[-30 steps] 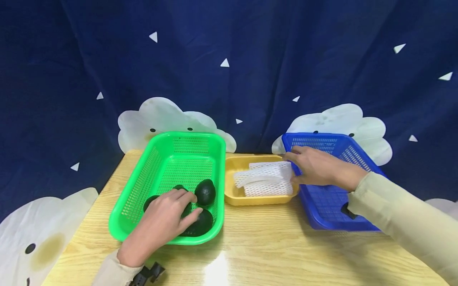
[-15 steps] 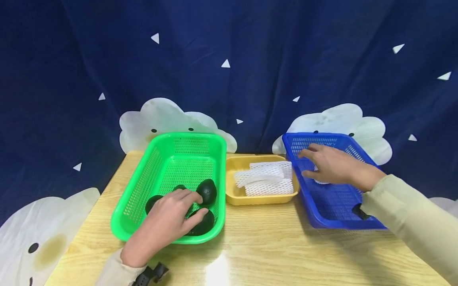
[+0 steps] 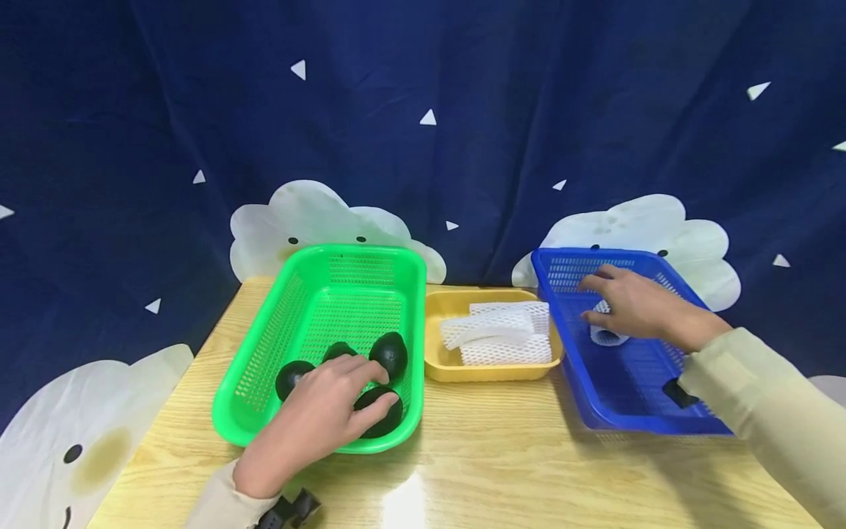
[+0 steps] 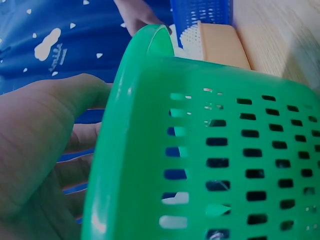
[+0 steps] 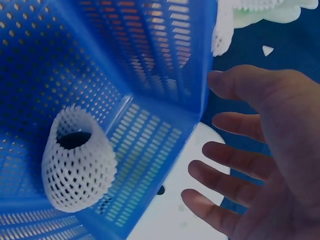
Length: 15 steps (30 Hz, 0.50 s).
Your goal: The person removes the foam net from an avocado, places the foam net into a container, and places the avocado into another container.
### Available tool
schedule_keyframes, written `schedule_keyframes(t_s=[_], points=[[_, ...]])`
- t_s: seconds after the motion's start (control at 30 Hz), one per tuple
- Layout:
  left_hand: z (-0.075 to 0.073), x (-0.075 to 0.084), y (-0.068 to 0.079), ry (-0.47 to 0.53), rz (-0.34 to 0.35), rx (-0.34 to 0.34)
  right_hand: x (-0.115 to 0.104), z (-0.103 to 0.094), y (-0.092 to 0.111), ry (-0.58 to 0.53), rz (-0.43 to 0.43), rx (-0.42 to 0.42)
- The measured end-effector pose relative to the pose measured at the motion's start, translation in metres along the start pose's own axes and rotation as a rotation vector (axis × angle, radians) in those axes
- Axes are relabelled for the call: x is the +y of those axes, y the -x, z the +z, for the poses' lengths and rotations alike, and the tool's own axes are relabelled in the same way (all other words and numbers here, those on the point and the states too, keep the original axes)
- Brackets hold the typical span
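Over the front of the green basket (image 3: 357, 308), my left hand (image 3: 320, 408) lies across several dark avocados (image 3: 388, 355), its fingers loosely bent and grasping none of them. Part of one avocado is hidden under the fingers. In the left wrist view the basket's wall blocks the fingertips. My right hand (image 3: 637, 305) hovers above the blue basket (image 3: 628, 382) with its fingers spread and nothing in them. Below it, inside that basket, a white foam net sleeve (image 5: 80, 170) stands with a dark avocado (image 5: 74, 140) showing through its open end.
Between the two baskets sits a yellow tray (image 3: 492, 373) holding several flat white foam net sleeves (image 3: 505, 349). All stand on a wooden table (image 3: 489, 441). A dark blue curtain (image 3: 370, 110) with cloud prints hangs behind.
My right hand has moved right from the tray's edge to over the blue basket, and the sleeved avocado there has come into view. The left hand stays over the avocados.
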<state>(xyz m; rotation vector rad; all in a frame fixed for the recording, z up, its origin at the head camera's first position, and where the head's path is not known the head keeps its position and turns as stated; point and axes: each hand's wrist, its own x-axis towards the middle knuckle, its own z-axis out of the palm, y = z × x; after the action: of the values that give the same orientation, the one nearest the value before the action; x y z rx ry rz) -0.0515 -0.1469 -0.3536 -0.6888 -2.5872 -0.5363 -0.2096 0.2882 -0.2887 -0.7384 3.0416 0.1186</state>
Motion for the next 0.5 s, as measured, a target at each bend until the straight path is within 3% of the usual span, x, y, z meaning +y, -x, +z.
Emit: schedule_keyframes(t_s=[0.27,0.5], points=[[0.005,0.003,-0.004,0.002,0.042,-0.022,0.027,0.013,-0.004,-0.046,0.076,-0.04],[0.009,0.008,-0.01,0.003,0.087,-0.014,0.044,0.028,-0.006,-0.067,0.079,-0.056]])
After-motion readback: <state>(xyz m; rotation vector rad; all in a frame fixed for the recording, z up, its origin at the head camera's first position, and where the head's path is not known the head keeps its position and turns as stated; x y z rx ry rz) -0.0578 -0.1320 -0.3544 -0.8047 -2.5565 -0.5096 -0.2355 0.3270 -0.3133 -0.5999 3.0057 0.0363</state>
